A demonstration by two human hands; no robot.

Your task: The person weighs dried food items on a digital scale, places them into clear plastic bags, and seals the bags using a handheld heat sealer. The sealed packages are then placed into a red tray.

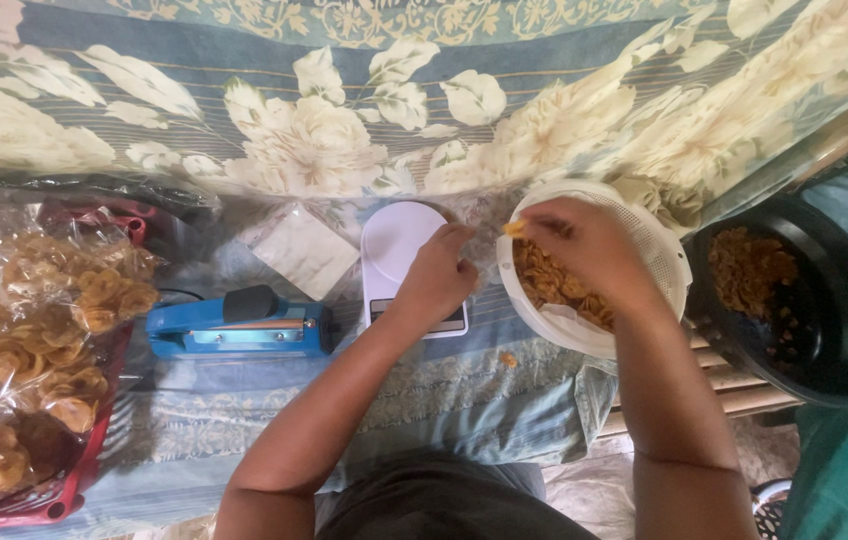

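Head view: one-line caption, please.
Right hand picks chips from white basket; left hand rests over white scale.

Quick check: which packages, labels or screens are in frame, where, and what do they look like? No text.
Clear bags of fried chips: far left, piled in a red basket, shiny plastic, golden-brown contents.
Empty clear bag: flat on the cloth, left of the scale, square, whitish.
White kitchen scale: centre, under the left hand; its display strip at the near edge is mostly hidden.
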